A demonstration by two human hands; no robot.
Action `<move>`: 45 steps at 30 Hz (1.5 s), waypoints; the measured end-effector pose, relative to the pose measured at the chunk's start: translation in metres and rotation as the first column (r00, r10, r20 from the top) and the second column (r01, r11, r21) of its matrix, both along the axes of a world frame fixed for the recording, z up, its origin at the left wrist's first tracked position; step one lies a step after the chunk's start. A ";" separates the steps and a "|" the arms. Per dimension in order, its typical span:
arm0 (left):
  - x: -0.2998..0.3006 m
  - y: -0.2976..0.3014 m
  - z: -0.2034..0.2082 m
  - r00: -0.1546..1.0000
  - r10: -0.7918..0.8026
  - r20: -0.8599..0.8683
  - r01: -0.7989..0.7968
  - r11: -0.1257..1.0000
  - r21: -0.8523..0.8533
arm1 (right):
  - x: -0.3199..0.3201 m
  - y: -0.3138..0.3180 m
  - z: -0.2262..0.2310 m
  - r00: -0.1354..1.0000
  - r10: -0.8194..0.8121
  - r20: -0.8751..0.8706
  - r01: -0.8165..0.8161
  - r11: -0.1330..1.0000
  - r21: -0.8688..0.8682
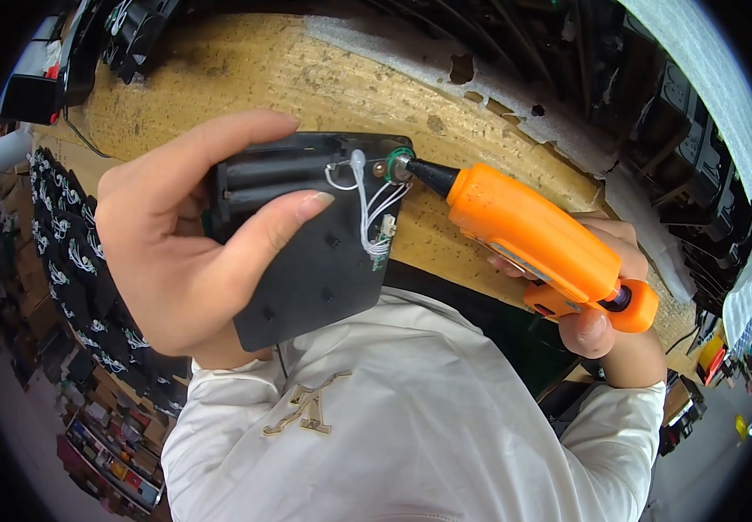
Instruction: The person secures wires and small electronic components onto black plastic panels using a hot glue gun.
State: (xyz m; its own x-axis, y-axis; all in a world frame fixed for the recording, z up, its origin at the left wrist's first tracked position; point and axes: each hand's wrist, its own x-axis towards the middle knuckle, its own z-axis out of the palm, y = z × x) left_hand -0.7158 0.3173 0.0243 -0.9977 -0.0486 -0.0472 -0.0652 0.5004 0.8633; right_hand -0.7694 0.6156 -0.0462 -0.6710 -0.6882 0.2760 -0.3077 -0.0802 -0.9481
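My left hand [198,226] grips a black plastic housing [319,291] by its left side, thumb across its face and fingers behind the upper edge. White wires [365,213] run over the housing from a whitish blob near its top to a small green circuit board [379,257] at its right edge. In my right hand [598,287] is an orange glue gun [533,226], its fingers wrapped round the handle. The gun's black nozzle [433,177] points left, and its metal tip is at a round part ringed by green wire in the housing's upper right corner.
A worn yellow-brown work table [245,70] lies beneath. Many black parts with white wires [71,252] are laid out at the left. Stacked black casings [698,174] stand at the right beside white foam sheeting [715,70]. Shelves with boxes [115,457] show at the lower left.
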 end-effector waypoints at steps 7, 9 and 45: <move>0.001 0.003 0.012 0.984 -0.158 -0.082 0.144 0.978 -0.153 | -0.005 -0.006 0.004 0.996 0.080 -0.039 -0.081 0.996 -0.030; 0.000 0.007 0.015 0.978 -0.189 -0.088 0.170 0.968 -0.186 | -0.005 -0.005 0.005 0.997 0.069 -0.036 -0.070 0.997 -0.017; -0.001 0.007 0.011 0.975 -0.170 -0.140 0.131 0.959 -0.253 | -0.007 -0.006 0.007 0.995 0.093 -0.046 -0.090 0.994 0.067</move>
State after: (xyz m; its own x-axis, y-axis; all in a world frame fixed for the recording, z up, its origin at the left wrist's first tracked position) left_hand -0.7166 0.3245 0.0357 -0.9879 0.1127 0.1066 0.1550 0.6880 0.7090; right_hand -0.7761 0.6094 -0.0396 -0.5910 -0.7636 0.2601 -0.3485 -0.0491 -0.9360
